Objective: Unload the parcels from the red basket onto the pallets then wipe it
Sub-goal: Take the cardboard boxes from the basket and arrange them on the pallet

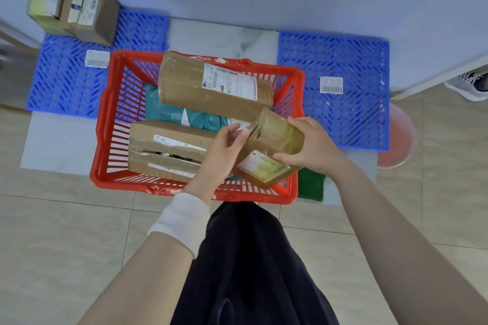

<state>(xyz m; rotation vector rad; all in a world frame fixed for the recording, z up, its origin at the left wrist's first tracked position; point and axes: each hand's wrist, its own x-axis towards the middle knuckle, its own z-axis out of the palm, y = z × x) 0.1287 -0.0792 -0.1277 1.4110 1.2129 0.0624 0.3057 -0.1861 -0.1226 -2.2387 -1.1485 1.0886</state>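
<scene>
The basket (105, 124) sits between two pallets (66, 82) (343, 60). Inside, a long parcel (211, 87) lies far, another (163, 150) near-left, a soft bag (169, 113) beneath them. Two boxes (47, 2) (89, 16) stand on the left pallet's far corner.

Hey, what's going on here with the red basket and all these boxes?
A person is unloading parcels from the red basket onto blue pallets. Both hands, the left hand and the right hand, hold a small taped box lifted over the basket's right end. Two long cardboard boxes and a teal bag remain inside. The left pallet already carries two boxes; the right pallet holds only a label. A green cloth lies beside the basket.
</scene>
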